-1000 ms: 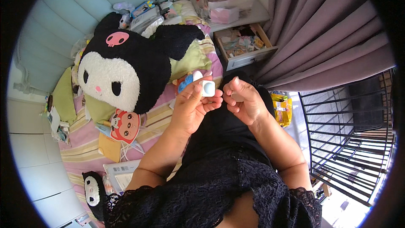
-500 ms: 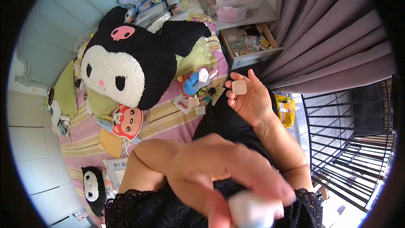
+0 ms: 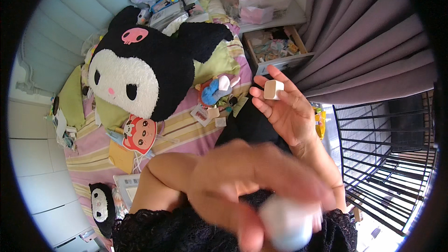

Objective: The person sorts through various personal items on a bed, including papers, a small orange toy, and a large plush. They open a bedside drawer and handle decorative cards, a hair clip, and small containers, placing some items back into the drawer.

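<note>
Close to the camera, my left hand (image 3: 252, 177) crosses in front of me from the left, blurred by motion. Its thumb and fingers are closed around a rounded white and pale-blue thing (image 3: 289, 226), too smeared to name. Farther off, my right hand (image 3: 291, 114) is turned palm up. A small cream-white cube with rounded edges (image 3: 273, 90) is held against its fingers by the thumb, while the other fingers are loosely spread. Just left of that hand, on the bed, lie small pale square pieces (image 3: 220, 122) and a blue plush toy with white ears (image 3: 217, 89).
A big black-and-white plush (image 3: 126, 72) covers much of the striped bed (image 3: 186, 135). An open drawer (image 3: 280, 57) full of small things juts out beyond my right hand. Grey curtains (image 3: 359, 42) and a black wire cage (image 3: 382, 149) stand on the right.
My right hand has shifted slightly right and turned, so the cube now shows its side. My left hand, with the white and pale-blue thing, has moved slightly right.
</note>
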`<action>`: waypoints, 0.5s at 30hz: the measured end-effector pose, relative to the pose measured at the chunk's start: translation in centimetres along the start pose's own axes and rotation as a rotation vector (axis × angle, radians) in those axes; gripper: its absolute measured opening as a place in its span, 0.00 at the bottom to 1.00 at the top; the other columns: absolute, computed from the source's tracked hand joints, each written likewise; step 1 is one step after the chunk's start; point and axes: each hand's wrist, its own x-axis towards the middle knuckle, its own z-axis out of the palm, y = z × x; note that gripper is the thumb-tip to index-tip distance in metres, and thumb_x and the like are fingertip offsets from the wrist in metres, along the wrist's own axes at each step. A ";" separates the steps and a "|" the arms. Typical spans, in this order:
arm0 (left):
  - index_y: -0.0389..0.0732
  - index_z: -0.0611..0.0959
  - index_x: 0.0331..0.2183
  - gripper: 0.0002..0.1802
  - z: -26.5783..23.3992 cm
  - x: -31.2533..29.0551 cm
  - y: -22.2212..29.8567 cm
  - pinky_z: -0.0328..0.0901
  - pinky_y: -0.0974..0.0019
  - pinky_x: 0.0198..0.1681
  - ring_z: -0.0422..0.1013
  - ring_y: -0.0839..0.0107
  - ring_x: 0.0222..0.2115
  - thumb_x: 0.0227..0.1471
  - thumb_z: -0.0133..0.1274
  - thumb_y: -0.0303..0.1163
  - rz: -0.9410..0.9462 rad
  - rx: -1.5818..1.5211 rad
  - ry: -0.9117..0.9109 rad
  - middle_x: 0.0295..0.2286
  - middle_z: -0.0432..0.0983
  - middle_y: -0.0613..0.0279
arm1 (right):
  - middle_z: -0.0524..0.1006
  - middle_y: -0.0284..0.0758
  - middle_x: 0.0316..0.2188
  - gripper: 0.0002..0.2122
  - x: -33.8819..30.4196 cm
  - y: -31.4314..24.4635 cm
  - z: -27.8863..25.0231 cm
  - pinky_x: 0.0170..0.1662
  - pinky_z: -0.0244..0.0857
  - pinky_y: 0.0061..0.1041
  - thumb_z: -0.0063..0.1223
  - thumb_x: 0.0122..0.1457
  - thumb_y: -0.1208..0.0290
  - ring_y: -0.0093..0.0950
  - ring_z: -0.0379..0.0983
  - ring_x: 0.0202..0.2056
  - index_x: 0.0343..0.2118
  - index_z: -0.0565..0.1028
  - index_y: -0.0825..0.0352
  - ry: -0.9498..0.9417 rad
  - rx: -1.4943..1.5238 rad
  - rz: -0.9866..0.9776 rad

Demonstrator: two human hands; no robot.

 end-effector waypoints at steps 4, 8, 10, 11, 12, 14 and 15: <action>0.37 0.66 0.48 0.30 -4.6 -1.4 -1.7 0.67 0.61 0.36 0.71 0.60 0.29 0.56 0.40 0.52 -0.325 0.203 0.414 0.30 0.73 0.48 | 0.61 0.47 0.54 0.27 -1.1 -0.6 0.5 0.57 0.54 0.36 0.41 0.58 0.80 0.37 0.61 0.54 0.60 0.48 0.66 -0.067 -0.258 -0.292; 0.36 0.69 0.46 0.22 -8.6 -3.3 -3.8 0.70 0.65 0.37 0.73 0.68 0.34 0.58 0.42 0.43 -0.322 0.213 0.567 0.34 0.73 0.56 | 0.58 0.51 0.55 0.30 -1.0 -1.2 -0.1 0.58 0.50 0.36 0.44 0.56 0.80 0.39 0.58 0.56 0.60 0.45 0.68 -0.160 -0.690 -0.468; 0.36 0.69 0.46 0.21 -8.7 -3.3 -4.2 0.70 0.66 0.37 0.73 0.69 0.34 0.57 0.44 0.42 -0.330 0.229 0.576 0.34 0.73 0.57 | 0.59 0.50 0.55 0.31 -1.0 -1.3 -0.3 0.59 0.48 0.36 0.44 0.55 0.82 0.38 0.57 0.57 0.61 0.45 0.68 -0.179 -0.776 -0.453; 0.36 0.70 0.45 0.21 -8.8 -3.3 -4.3 0.70 0.66 0.37 0.73 0.69 0.34 0.57 0.44 0.42 -0.330 0.238 0.580 0.34 0.74 0.58 | 0.59 0.50 0.55 0.31 -1.0 -1.1 -0.4 0.59 0.48 0.36 0.43 0.55 0.82 0.38 0.56 0.57 0.61 0.45 0.68 -0.192 -0.792 -0.450; 0.36 0.70 0.45 0.21 -8.8 -3.2 -4.4 0.70 0.66 0.37 0.73 0.69 0.34 0.57 0.45 0.42 -0.333 0.250 0.579 0.34 0.74 0.58 | 0.59 0.49 0.55 0.31 -1.2 -1.0 -0.4 0.59 0.48 0.35 0.43 0.55 0.83 0.38 0.56 0.57 0.61 0.45 0.67 -0.205 -0.808 -0.446; 0.36 0.71 0.44 0.20 -8.8 -3.2 -4.4 0.70 0.66 0.37 0.73 0.70 0.33 0.56 0.46 0.41 -0.336 0.278 0.581 0.35 0.74 0.58 | 0.57 0.45 0.57 0.34 -1.0 -1.0 -0.6 0.57 0.49 0.30 0.41 0.53 0.88 0.32 0.57 0.55 0.62 0.43 0.65 -0.302 -0.847 -0.439; 0.35 0.72 0.44 0.20 -8.9 -3.3 -4.5 0.70 0.67 0.37 0.73 0.70 0.33 0.56 0.46 0.41 -0.320 0.278 0.582 0.35 0.74 0.58 | 0.57 0.45 0.57 0.34 -1.0 -1.0 -0.5 0.58 0.49 0.30 0.40 0.53 0.88 0.32 0.57 0.56 0.62 0.43 0.65 -0.309 -0.874 -0.431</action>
